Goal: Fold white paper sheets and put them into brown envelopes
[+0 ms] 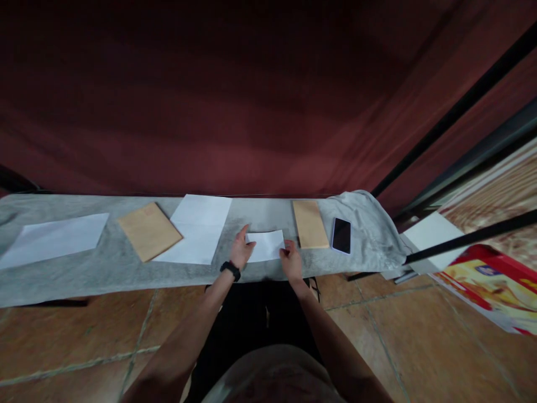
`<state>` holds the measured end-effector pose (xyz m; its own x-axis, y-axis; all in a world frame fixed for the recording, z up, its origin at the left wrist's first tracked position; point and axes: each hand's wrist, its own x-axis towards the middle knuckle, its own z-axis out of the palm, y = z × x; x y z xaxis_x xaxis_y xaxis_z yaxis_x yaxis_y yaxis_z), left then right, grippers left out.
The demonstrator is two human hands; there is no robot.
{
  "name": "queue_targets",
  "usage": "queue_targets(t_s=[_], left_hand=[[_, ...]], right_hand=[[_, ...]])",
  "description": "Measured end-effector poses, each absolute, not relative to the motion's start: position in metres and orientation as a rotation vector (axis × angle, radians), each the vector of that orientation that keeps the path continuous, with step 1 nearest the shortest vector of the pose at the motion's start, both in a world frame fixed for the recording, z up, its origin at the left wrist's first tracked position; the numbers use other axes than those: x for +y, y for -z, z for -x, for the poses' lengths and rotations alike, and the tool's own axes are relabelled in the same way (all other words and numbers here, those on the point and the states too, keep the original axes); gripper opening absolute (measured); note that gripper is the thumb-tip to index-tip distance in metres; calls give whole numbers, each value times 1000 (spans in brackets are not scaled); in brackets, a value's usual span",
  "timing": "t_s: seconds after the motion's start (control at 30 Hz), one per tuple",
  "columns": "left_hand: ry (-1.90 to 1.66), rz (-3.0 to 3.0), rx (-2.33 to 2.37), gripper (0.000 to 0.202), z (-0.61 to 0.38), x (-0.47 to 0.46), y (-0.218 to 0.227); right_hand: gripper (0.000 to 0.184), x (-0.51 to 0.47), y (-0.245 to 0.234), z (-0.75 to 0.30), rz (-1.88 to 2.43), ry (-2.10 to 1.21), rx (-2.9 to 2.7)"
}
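A small folded sheet of white paper (265,246) lies on the grey cloth in front of me, with a crease line faintly visible. My left hand (241,251), with a black watch on its wrist, is at the paper's left edge; its thumb reaches over that edge while the index finger stretches out apart from it. At the opposite edge, my right hand (291,262) has its thumb and curled fingers closed on the paper's right side. A brown envelope stack (310,225) sits just beyond the right hand.
The long table has a grey cloth (193,275). Left of my hands are a large creased white sheet (199,224), another brown envelope (149,230) and a further white sheet (59,238). A phone (341,235) lies at right. A red-yellow box (490,288) stands beside the table.
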<state>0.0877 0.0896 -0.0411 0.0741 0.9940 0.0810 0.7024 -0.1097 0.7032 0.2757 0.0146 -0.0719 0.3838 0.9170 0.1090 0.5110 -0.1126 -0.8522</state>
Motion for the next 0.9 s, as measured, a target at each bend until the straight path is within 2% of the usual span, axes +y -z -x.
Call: queue_targets(t_s=[0.17, 0.33, 0.57, 0.77, 0.9], left_hand=[[-796, -1998, 1727, 62, -101, 70, 40], [-497, -2422, 1623, 53, -116, 39, 50], [-230, -2578, 1475, 63, -121, 22, 67], [-331, -2572, 1514, 60, -110, 24, 65], [-359, -2541, 1549, 68, -98, 19, 59]], right_hand=[[38, 11, 63, -278, 1920, -328, -1518], [39, 11, 53, -270, 2032, -206, -1684], [49, 13, 61, -235, 1715, -228, -2027], [53, 6, 69, -254, 1775, -102, -2117], [56, 2, 72, -273, 1797, -53, -2128]])
